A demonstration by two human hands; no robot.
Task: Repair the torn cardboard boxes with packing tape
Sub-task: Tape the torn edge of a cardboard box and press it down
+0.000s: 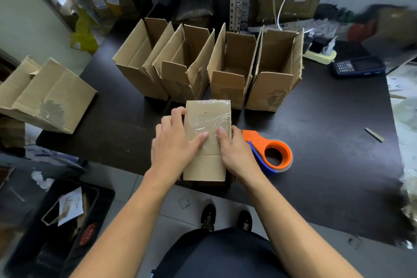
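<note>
Hands on the cardboard, centre of the frame: a small closed box (206,142) lies at the near edge of the dark table (327,142), its upper half glossy with wrinkled clear tape (208,117). The left hand (174,142) is wrapped round the box's left edge, fingers curled over the side up top, thumb stretched flat across the taped face. The right hand (234,151) grips the right edge, thumb pressed down on the tape just beside the left thumb, the other fingers tucked round the side and out of sight. Touching the right hand, lower right of centre, lies an orange tape dispenser (274,153) with a blue blade guard, flat on the table. Behind the held box, across the middle of the frame, four open boxes (209,63) stand in a row with flaps up, scuffed and torn patches showing on their fronts. At the left edge of the frame another box (49,95) lies tipped on its side, a ragged torn patch on its face. Upper right, a dark handset (358,66) sits near a pale green power strip (320,54).
</note>
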